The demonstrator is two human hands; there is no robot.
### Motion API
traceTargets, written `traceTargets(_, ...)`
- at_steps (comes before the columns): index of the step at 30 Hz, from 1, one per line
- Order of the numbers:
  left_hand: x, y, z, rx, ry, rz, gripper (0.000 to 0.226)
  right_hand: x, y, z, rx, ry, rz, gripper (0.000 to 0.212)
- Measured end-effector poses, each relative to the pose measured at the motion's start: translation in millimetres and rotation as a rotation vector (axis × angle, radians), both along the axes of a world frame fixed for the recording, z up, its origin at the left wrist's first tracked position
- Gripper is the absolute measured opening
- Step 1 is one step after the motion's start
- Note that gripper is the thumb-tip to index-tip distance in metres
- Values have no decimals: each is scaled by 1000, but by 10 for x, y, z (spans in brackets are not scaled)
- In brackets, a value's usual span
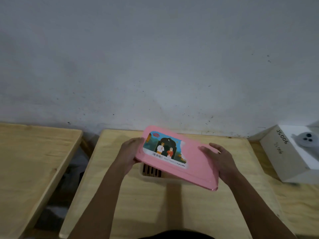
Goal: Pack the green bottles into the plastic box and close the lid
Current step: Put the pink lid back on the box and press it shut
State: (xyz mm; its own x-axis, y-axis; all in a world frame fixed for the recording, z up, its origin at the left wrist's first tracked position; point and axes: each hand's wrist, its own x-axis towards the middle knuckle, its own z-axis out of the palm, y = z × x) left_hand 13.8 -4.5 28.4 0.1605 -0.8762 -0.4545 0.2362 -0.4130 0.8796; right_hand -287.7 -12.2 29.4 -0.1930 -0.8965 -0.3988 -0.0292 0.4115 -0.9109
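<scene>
Left hand (131,152) and right hand (219,157) are gripping the pink lid (195,164) by its ends. It is hanging tilted over the plastic box (151,178), picture sticker (164,147) uppermost.

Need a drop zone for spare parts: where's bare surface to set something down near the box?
Free: the middle table nearside of the plastic box, and the whole visible left table. Crowded: the middle table's far half, where left hand and right hand hold the pink lid over the box; the white carton stands at the right.
</scene>
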Motion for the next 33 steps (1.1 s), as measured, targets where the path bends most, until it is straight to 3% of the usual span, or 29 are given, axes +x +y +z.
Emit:
traceTargets(3, -189, 3, -138, 30, -512, -39, 23, 58, -148, -144, -74, 230, -35, 56)
traceTargets(5, -274, 45, -237, 43, -659, -21, 25, 104, -253, -258, -111, 332, -16, 53)
traceTargets(10, -310, 161, -550, 56, -676, -32, 29, 155, -436, -473, -143, 447, 92, 44)
traceTargets(18, -400, 252, -780, -29, -661, -75, 25, 106, -544, -851, -105, 590, 252, 49)
traceTargets(26, -384, 222, -1034, -94, -859, -61, 18, 159, -623, -967, -102, 587, 180, 46)
traceTargets(30, -374, 157, -1046, -55, -1030, -131, 47, 239, -575, -947, -141, 840, 134, 35)
traceTargets(33, -371, 56, -1025, -99, -1256, -339, 67, 340, -537, -971, -256, 1056, 236, 30)
